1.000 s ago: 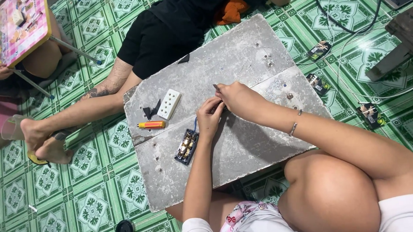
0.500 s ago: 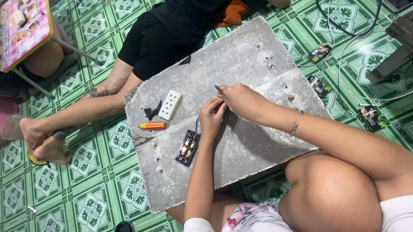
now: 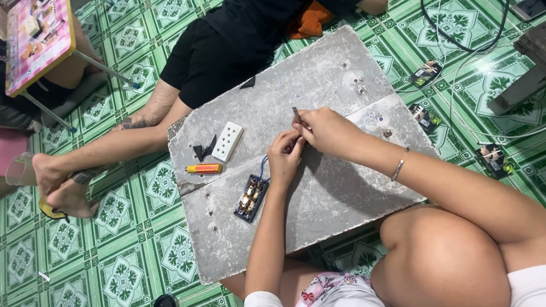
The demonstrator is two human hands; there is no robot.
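A thin blue wire (image 3: 262, 166) is pinched in the left hand (image 3: 284, 159), running near-left to the black socket base (image 3: 251, 198); a slim tool (image 3: 296, 115) is gripped by the right hand (image 3: 321, 130), touching it above the grey worktop (image 3: 342, 187).

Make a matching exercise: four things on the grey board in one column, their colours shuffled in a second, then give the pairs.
Things:
1. socket plate
2. tester pen
3. wire
4. switch block

Colours:
A. blue
B. black with brass parts
C. white
D. yellow and orange

Pairs: 1-C, 2-D, 3-A, 4-B

All lie on the grey board; the wire runs from the switch block up to the left hand.
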